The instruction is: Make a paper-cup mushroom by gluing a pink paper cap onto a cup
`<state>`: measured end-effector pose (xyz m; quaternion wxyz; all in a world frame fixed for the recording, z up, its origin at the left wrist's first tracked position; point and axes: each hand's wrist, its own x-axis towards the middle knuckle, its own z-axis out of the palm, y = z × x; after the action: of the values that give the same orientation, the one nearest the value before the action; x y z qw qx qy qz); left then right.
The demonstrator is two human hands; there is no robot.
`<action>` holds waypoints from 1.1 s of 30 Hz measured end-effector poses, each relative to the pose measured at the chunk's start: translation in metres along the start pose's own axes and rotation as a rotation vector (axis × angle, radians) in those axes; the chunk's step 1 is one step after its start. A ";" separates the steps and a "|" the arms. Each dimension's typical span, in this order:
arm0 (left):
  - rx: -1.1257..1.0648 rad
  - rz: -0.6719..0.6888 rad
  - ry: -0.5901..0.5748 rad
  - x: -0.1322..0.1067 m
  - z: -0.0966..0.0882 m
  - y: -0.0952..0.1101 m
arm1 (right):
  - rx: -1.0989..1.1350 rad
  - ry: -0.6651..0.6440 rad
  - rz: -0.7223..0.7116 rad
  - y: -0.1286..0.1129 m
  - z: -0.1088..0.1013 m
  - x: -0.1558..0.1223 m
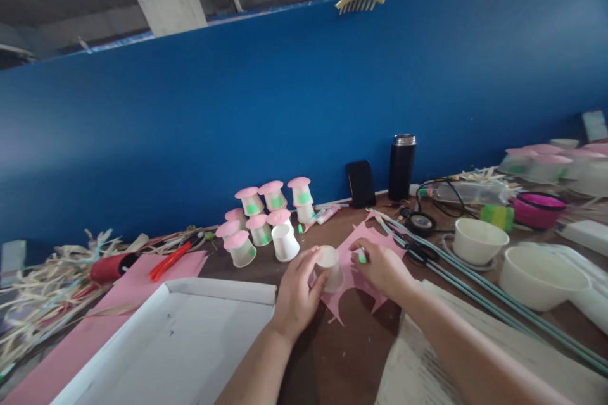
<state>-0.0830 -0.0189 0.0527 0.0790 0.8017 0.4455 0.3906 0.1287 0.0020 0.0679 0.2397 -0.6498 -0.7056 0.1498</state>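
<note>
My left hand [300,288] is wrapped round a small white paper cup [331,271], which stands upright near the table's middle. Just to its right, my right hand [377,262] is closed on a small white-and-green piece [362,255], too small to name exactly. A cut-out sheet of pink paper [354,278] lies under the cup and right hand. Behind them, a plain white cup [285,243] stands upside down beside several upturned cups with pink paper discs [240,240] on top and green patches on their sides, some of them stacked.
A white box lid [209,342] and pink sheets lie left, near shredded strips [42,291]. Black-handled scissors [418,250], pale blue cords [475,285], white bowls [479,242] and newspaper [441,354] are right. A black flask [401,168] and phone [361,183] stand against the blue partition [237,107].
</note>
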 end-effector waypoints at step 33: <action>-0.030 -0.062 0.019 0.009 -0.010 0.003 | 0.293 0.080 -0.042 0.006 0.003 0.005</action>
<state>-0.0852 -0.0161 0.0658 0.0990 0.7824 0.4650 0.4023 0.1316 0.0080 0.0626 0.3630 -0.5984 -0.6795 0.2201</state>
